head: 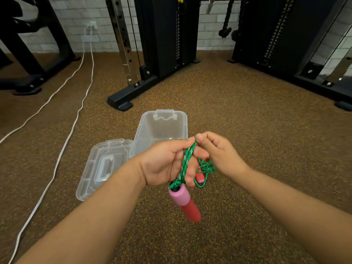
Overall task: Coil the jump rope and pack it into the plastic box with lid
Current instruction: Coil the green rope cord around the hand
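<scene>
Both hands, left hand (167,164) and right hand (219,151), pinch the jump rope (187,159) at chest height

box (162,128) on floor (247,130), far of the hands | lid (103,166) touching its left, nearer | rope (187,161) between both hands, handle (185,203) hanging below | second handle (200,176) seemingly behind

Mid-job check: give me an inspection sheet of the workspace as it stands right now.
Surface: brown speckled floor, no table.
Job's things: green rope partly coiled between both hands; pink-and-red handle hanging below the left hand; second handle lower down, partly hidden. Clear plastic box open and empty on the floor; lid off, lying beside it.
Clutter: nothing seen.
Grippers: left hand shut on the rope; right hand pinching the rope's top.
Cables: two white cords run from a wall socket across the floor.
Surroundings: black gym machines, white brick wall.
</scene>
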